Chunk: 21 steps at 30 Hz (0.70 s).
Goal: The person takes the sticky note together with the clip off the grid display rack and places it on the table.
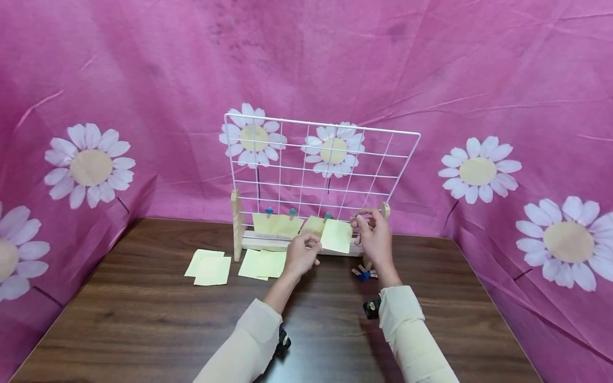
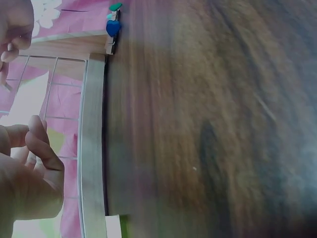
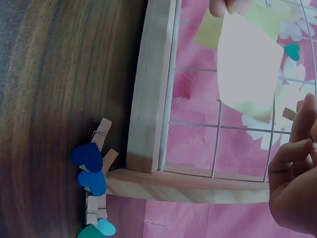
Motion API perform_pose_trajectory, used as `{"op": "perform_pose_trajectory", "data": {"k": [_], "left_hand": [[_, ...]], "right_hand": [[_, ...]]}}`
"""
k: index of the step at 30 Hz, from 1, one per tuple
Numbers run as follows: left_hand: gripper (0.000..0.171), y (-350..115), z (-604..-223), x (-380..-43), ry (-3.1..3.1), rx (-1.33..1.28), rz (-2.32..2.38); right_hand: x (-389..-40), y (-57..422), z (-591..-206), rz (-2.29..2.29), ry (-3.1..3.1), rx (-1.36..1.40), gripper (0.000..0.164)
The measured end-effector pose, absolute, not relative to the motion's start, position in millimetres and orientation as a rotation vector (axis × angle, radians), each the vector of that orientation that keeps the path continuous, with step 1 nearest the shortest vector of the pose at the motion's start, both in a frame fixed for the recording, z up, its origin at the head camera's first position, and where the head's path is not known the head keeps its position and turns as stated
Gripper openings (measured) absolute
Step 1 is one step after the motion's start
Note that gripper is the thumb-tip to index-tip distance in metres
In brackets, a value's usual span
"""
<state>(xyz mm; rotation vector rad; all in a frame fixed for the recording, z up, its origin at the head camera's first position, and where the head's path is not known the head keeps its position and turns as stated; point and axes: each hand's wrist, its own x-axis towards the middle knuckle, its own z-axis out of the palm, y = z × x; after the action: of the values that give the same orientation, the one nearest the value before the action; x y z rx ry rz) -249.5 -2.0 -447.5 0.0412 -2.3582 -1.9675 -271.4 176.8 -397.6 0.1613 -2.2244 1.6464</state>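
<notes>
My left hand (image 1: 301, 256) pinches the lower left edge of a pale yellow paper note (image 1: 337, 237), held up before a white wire grid. At the note's right, my right hand (image 1: 375, 240) holds a small wooden clothespin (image 3: 289, 114) between thumb and fingers, close to the paper's top edge. Behind the held note, another yellow note (image 1: 313, 225) hangs from the grid by a clothespin with a green heart (image 3: 292, 51). Farther left, two overlapping notes (image 1: 275, 225) hang under a blue-heart clothespin (image 1: 269, 211) and a green-heart one (image 1: 292, 212).
Wooden posts (image 1: 237, 229) and a base bar (image 1: 265, 243) support the grid. Several heart clothespins (image 3: 89, 157) lie by its right foot. Loose yellow notes (image 1: 213, 271) lie on the brown table (image 1: 158, 319) at left, others (image 1: 258, 263) near the left hand. Pink flowered cloth (image 1: 167, 64) surrounds the table.
</notes>
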Motion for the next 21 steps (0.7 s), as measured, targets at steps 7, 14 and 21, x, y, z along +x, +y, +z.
{"op": "perform_pose_trajectory", "data": {"k": [7, 14, 21], "left_hand": [[0.011, -10, -451, -244, -2.352, 0.0, -1.981], [0.012, -18, -451, -238, -2.372, -0.026, -2.006], [0.012, -27, -446, -234, -2.394, 0.02, -1.991]], "right_hand": [[-266, 181, -402, 1.641, -2.248, 0.13, 0.017], [-263, 186, -408, 1.683, -2.234, 0.131, 0.016], [-261, 189, -410, 1.681, -2.251, 0.128, 0.017]]}}
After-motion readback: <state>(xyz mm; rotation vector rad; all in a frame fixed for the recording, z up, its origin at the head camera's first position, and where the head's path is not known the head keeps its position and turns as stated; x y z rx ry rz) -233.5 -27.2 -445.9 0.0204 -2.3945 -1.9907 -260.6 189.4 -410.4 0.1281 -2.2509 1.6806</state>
